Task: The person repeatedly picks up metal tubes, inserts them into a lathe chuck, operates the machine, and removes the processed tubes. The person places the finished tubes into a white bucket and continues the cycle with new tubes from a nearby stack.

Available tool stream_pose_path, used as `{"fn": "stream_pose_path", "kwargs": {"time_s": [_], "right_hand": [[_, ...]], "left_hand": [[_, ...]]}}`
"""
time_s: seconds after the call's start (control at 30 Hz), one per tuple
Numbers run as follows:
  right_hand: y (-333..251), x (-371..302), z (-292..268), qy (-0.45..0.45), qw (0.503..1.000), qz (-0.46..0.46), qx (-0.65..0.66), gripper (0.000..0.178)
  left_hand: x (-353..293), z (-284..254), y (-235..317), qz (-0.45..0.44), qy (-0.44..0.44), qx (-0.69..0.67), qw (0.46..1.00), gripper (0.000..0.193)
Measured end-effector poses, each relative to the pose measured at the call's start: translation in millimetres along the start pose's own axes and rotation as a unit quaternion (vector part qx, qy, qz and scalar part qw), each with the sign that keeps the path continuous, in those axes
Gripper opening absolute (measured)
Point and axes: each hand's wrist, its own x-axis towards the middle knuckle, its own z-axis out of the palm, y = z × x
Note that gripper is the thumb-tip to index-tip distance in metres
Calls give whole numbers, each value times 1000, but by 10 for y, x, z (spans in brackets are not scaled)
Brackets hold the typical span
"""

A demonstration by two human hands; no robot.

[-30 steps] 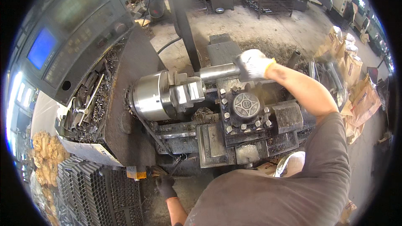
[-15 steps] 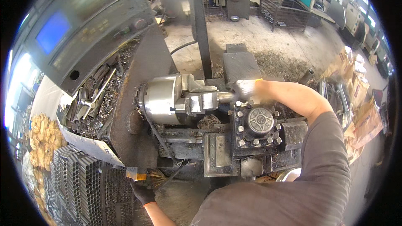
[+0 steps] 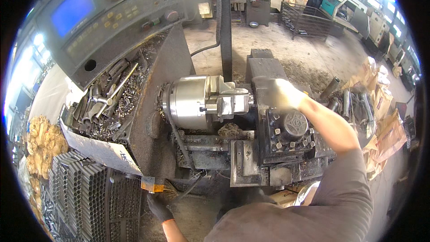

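Observation:
My right hand (image 3: 275,93), in a white glove and blurred, is pressed against the jaws of the shiny steel lathe chuck (image 3: 197,102). Its fingers curl where a metal tube enters the chuck; the tube itself is hidden by the hand and the jaws. Just below my right forearm sits the dark tool post (image 3: 293,130). My left hand (image 3: 159,208), in a black glove, is low at the machine's front and grips an orange-tipped handle (image 3: 152,183).
A control panel with a blue screen (image 3: 74,11) stands at the upper left above a tray of tools and metal chips (image 3: 105,101). Several stacked tubes (image 3: 85,197) lie at the lower left. Paper sacks (image 3: 385,121) and more machines are on the right.
My right hand has moved left along the tube until it reaches the chuck jaws, so the tube no longer shows. My left hand has stayed at the orange handle.

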Motion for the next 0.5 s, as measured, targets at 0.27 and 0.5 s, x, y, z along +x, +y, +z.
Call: {"fn": "stream_pose_path", "kwargs": {"time_s": [0.27, 0.5], "right_hand": [[-12, -2213, 165, 323, 898, 84, 288, 39], [287, -2469, 453, 308, 904, 44, 292, 42]], "left_hand": [[-441, 580, 1720, 564, 92, 157, 805, 41], [177, 2562, 3862, 541, 23, 361, 759, 71]]}}
